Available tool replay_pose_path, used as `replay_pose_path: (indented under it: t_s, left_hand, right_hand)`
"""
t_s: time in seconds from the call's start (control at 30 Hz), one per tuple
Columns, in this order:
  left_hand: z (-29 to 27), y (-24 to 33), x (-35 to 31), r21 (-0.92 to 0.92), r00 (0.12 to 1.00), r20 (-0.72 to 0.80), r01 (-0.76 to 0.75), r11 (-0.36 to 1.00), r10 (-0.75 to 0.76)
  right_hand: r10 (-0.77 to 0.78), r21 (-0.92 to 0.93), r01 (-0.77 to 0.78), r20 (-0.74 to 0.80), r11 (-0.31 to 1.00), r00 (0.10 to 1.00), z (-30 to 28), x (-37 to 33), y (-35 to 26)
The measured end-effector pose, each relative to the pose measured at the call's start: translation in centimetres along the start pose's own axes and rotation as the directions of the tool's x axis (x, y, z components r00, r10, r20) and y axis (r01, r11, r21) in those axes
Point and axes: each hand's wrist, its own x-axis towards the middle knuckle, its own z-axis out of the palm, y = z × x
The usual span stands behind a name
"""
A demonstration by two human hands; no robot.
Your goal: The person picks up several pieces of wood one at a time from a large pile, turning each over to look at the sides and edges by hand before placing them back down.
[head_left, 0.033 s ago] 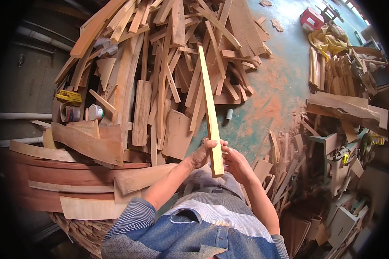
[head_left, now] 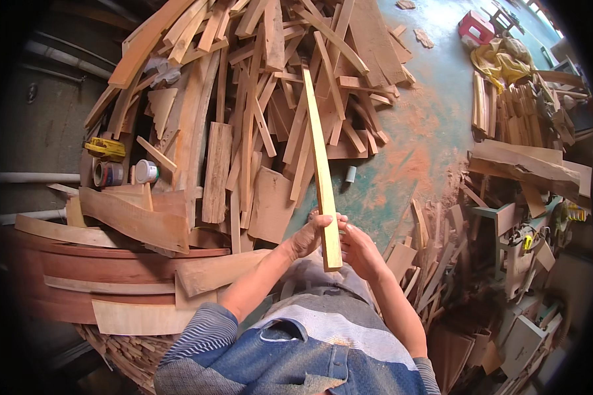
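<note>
A long, pale, squared wooden strip (head_left: 322,171) points away from me, its near end just above my waist and its far end over the wood pile. My left hand (head_left: 308,237) grips it near the close end, thumb across the top. From the other side my right hand (head_left: 362,250) holds the strip's right edge, its fingers curled partly out of sight beneath the wood. Whether the strip's far tip rests on the pile, I cannot tell.
Loose boards and offcuts form a large pile (head_left: 270,197) ahead. Two small tins (head_left: 146,172) and a yellow tool (head_left: 105,149) sit at left, above curved reddish panels (head_left: 112,266). A small pale cylinder (head_left: 350,174) is on the green floor (head_left: 415,131). More scrap wood (head_left: 524,168) lies right.
</note>
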Motion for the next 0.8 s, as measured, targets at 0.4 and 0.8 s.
replay_pose_path:
  t_s: [0.4, 0.8]
  left_hand:
    - [-2.8, 4.2, 3.2, -0.14, 0.986, -0.061, -0.165, 0.976, 0.158]
    - [-3.1, 2.6, 11.4, -0.242, 0.984, -0.18, -0.06, 0.968, 0.016]
  right_hand:
    - [-0.124, -0.174, 0.097, -0.156, 0.98, 0.98, 5.5, 2.3, -0.4]
    - [-0.075, -0.313, -0.033, -0.326, 0.949, 0.943, 1.8, -13.2, 1.1]
